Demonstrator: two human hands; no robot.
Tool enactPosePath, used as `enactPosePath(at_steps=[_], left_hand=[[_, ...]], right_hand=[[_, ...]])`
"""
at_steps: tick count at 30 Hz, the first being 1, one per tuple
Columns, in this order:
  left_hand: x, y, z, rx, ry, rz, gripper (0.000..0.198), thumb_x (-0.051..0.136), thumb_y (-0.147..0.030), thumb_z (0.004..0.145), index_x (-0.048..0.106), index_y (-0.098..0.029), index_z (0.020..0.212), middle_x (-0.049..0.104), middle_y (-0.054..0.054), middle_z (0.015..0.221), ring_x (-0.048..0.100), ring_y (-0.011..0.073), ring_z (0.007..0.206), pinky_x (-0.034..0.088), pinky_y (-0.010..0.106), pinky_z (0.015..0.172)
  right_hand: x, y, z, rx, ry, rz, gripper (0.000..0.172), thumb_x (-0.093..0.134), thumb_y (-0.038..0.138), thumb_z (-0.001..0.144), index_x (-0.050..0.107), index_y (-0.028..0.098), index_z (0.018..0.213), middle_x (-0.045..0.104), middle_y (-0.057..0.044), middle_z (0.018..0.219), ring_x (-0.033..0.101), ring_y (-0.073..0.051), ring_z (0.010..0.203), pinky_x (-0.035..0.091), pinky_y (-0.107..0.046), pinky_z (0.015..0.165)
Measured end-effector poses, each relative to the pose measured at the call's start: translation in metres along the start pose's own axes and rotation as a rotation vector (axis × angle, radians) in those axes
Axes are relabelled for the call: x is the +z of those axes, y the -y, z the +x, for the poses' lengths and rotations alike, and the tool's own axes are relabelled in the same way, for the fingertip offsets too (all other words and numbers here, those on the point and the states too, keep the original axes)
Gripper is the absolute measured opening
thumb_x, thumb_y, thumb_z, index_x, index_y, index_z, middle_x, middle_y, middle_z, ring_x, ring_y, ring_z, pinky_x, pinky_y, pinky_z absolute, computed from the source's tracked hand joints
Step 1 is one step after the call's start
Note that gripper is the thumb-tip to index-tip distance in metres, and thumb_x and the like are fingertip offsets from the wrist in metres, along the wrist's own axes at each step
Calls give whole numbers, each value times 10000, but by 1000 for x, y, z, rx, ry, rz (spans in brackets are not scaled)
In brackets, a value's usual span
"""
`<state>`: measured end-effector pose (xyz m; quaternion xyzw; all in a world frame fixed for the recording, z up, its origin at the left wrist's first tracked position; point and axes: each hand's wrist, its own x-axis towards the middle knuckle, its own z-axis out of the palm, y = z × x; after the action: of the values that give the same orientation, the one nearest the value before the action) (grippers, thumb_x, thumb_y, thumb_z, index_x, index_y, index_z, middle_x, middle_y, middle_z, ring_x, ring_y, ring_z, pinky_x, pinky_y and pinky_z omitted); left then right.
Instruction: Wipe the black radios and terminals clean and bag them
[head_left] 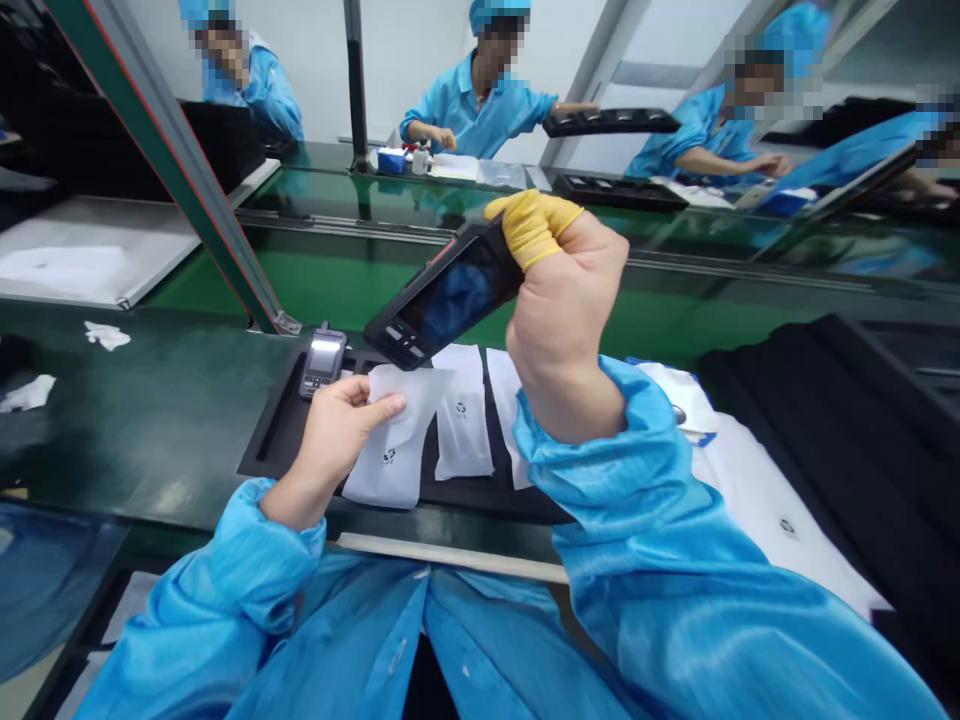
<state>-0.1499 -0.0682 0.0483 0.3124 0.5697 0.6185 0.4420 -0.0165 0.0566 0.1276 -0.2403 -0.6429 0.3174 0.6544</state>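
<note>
My right hand (559, 270), with yellow finger cots on its fingertips, grips one end of a black handheld device (457, 295) with a dark screen and a few buttons. The device tilts down to the left, its lower end at the mouth of a white translucent plastic bag (397, 440). Thumb and fingers of my left hand (337, 425) pinch that bag near its top edge. Beneath lies a black tray (274, 430). On it are another handheld device (324, 360) with a lit-looking screen, and two more white bags, one (463, 420) in the middle and one (510, 400) partly behind my right arm.
A stack of black trays (847, 430) and a pile of white bags (780, 510) are at the right. A metal post (172, 150) rises at the left. Across the green conveyor (330, 270), several people in blue work, one person (487, 110) holding a black tray (611, 122).
</note>
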Motion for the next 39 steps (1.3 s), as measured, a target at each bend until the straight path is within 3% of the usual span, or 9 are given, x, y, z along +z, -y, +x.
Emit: enactPosePath(at_steps=[6, 12, 19, 27, 33, 39], left_hand=[[5, -2, -4, 9, 12, 24, 313, 869, -303, 416, 673, -152, 608, 674, -2, 604, 590, 121, 590, 475, 238, 586], [7, -2, -4, 6, 18, -2, 342, 883, -329, 381, 657, -156, 570, 662, -10, 587, 581, 117, 563, 466, 235, 558], [7, 8, -2, -43, 105, 2, 379, 854, -456, 485, 705, -146, 645, 685, 23, 632, 572, 122, 557, 452, 238, 524], [15, 5, -2, -59, 81, -86, 402, 911, -390, 375, 693, -152, 614, 685, 6, 608, 599, 123, 570, 487, 241, 567], [13, 8, 1, -21, 12, -178, 464, 909, -462, 374, 715, -160, 667, 700, 15, 644, 615, 135, 612, 498, 250, 597], [10, 11, 1, 62, 76, -78, 413, 846, -530, 523, 723, -177, 699, 674, -4, 641, 568, 114, 596, 458, 223, 570]], right_hand=[[1, 3, -4, -62, -59, 83, 252, 638, 481, 801, 664, 230, 781, 666, 31, 817, 651, -115, 806, 537, -309, 850], [-10, -3, -14, -51, 13, -59, 310, 523, 516, 872, 693, 259, 834, 663, 28, 869, 663, -174, 962, 519, -388, 900], [-15, -11, -11, -62, 20, -93, 356, 478, 559, 880, 692, 280, 939, 668, 23, 959, 654, -179, 1023, 522, -382, 929], [-12, -24, -14, -69, 90, -138, 418, 381, 570, 915, 669, 292, 1037, 653, 19, 1030, 626, -192, 1118, 533, -378, 902], [-20, -21, -16, -23, 28, -71, 280, 533, 500, 873, 693, 269, 867, 679, 39, 890, 672, -162, 974, 546, -344, 884], [-16, -4, -16, 72, -11, 69, 78, 679, 224, 762, 709, 200, 694, 700, 41, 717, 652, -123, 751, 531, -287, 772]])
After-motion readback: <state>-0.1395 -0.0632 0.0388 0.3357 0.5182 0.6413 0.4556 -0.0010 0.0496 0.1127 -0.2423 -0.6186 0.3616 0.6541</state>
